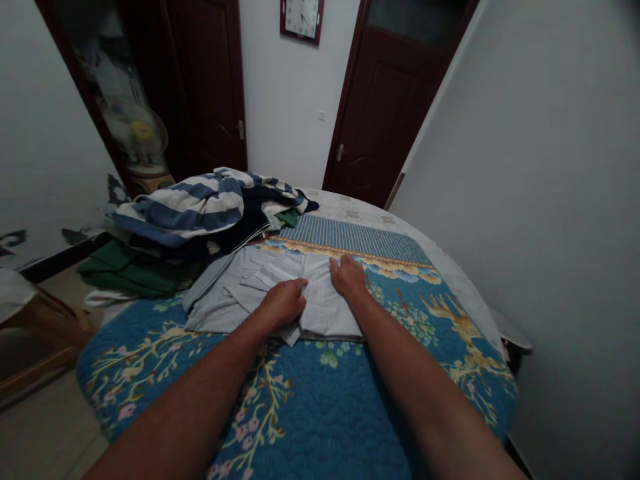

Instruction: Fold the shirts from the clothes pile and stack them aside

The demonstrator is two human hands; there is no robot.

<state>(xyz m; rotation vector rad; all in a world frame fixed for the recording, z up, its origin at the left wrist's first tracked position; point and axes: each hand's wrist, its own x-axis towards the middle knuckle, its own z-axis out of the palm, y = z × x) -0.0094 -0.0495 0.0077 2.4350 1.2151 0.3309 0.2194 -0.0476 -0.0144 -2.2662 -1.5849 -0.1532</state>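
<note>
Left hand (286,303): partly closed, back of the hand upward, fingers curled inward. The hand is in contact with the shirt (327,310) near its middle, beside the lengthwise edge of the folded panel. Whether cloth is pinched between thumb and fingers cannot be told.

Right hand (350,275): partly curled, with the thumb set apart from the fingers and directed toward the far side. The hand touches the shirt at the far right corner of the panel. The undersides of the fingers are hidden; a grip on the cloth cannot be confirmed.

The shirt is grey-white with fine stripes. It lies on the blue patterned quilt (320,413), which covers most of the table. The smooth, folded panel lies between and below the two hands. The remaining cloth, layered and less even, extends to the left of the left hand.

A pile of clothes (195,207), topped by a blue-and-white striped garment, stands beyond the shirt on the far left. A green garment (135,270) lies at its near left side.
</note>
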